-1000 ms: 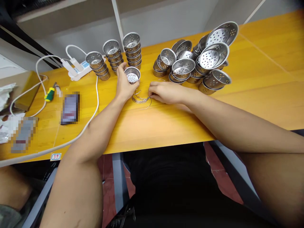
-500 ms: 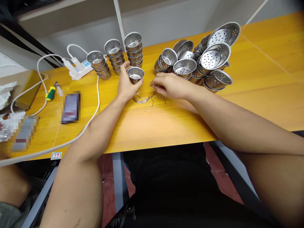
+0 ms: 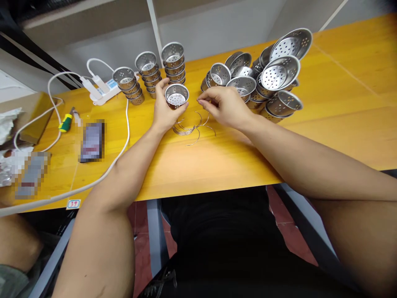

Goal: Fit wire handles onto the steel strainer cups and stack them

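My left hand (image 3: 163, 109) is wrapped round a small perforated metal cup (image 3: 176, 99), which it tips slightly so the holed bottom shows. To the right of the cup, my right hand (image 3: 228, 106) is pinched with thumb and forefinger together. Something tiny may be between those fingertips, too small to name. Several thin curved wires (image 3: 184, 133) lie loosely heaped on the yellow table (image 3: 201, 165), below and between my hands.
Behind the left hand stand stacks of perforated cups (image 3: 149, 68). A jumble of cups and wider bowls (image 3: 276, 78) is at right. On the left are a power strip (image 3: 107, 93), white cable (image 3: 127, 120), green-yellow screwdriver handle (image 3: 65, 123) and blurred phone (image 3: 92, 141).
My right hand has risen slightly from the wires, its fingertips now level with the cup. The cup in my left hand is raised a little and tilted more towards me.
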